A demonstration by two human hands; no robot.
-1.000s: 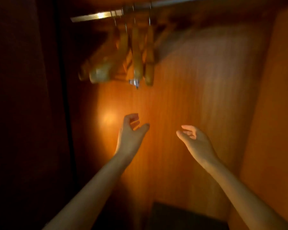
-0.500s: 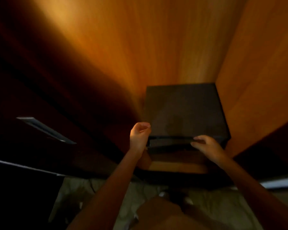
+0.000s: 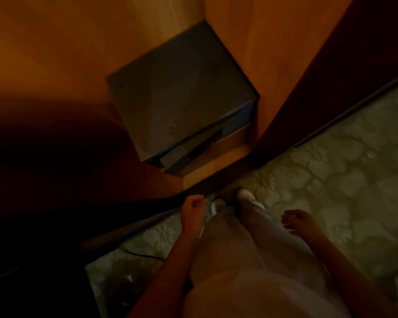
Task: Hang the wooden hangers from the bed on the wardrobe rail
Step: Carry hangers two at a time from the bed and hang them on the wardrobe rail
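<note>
Scene: A person is standing at the open wardrobe, looking down at a dark box (image 3: 179, 88) sitting on the wardrobe floor (image 3: 213, 166), with patterned carpet (image 3: 331, 180) lying in front of it.

Risk: The light is dim and the feet (image 3: 244, 196) are resting right against the wardrobe's lower edge, just in front of the box; turning away in this gloom is likely to catch a toe on that edge or on the dark door track running beside it. A dark cable (image 3: 138, 254) is trailing across the carpet nearer than the box, to the person's left, and could snag a step.

Left hand (image 3: 193, 214): It is hanging low in front of the box, close to the wardrobe's lower edge, fingers curling loosely inward and gripping nothing.

Right hand (image 3: 301, 223): It is hanging over the carpet, well to the right of the box, fingers slightly spread and relaxed, carrying nothing.

Hangers: None is showing here; neither the rail nor the bed is in view, so where the remaining hangers are lying cannot be told.

Stage: Both hands being empty, the person is probably between trips, judging by the task.
</note>
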